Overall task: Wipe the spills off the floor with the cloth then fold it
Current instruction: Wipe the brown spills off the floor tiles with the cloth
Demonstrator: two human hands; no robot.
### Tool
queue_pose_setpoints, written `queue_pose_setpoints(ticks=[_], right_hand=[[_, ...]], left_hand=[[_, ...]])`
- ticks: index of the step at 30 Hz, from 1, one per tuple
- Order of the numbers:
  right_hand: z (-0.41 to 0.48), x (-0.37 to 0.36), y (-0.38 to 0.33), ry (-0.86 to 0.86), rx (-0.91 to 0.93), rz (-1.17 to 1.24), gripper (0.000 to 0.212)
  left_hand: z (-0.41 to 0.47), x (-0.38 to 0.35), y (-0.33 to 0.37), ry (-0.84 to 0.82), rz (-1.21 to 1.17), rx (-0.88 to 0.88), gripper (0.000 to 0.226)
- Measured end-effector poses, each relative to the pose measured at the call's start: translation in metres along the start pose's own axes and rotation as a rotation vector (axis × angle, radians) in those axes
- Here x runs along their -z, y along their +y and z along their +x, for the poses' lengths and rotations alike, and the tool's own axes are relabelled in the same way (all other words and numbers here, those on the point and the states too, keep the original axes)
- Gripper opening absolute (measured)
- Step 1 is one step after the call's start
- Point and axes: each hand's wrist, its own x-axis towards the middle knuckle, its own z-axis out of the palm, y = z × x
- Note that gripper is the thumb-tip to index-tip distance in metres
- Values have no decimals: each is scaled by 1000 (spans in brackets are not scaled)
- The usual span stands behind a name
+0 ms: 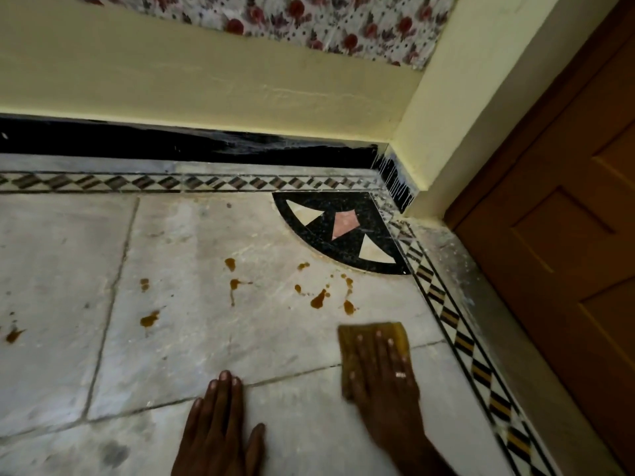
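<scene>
Right hand (pixel 385 369) lay flat, fingers spread, pressing cloth (pixel 398 334) to floor (pixel 192 338), just below spills (pixel 319 298); cloth mostly hidden under it. Left hand (pixel 220 427) flat, released, wrist cut off.

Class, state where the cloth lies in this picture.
In the head view, the yellow cloth lies flat on the floor at lower right, under the right hand, just below the nearest brown spills.
</scene>
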Motion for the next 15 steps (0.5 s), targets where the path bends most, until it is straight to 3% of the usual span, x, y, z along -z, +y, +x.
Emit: queue_pose_setpoints(ticks=[2, 7, 11, 13, 15], right_hand=[[31, 5, -22, -69, -104, 22, 65], [-27, 13, -10, -77, 197, -4, 60], [10, -7, 46, -142, -72, -67, 68], [60, -14, 28, -173, -171, -37, 71], [79, -8, -12, -183, -130, -36, 67]], left_hand=[[12, -5, 6, -17, 41, -20, 73], [44, -12, 17, -122, 105, -49, 81], [45, -8, 20, -130, 104, -43, 81], [46, -9, 21, -137, 110, -39, 81], [44, -9, 21, -139, 111, -37, 81]])
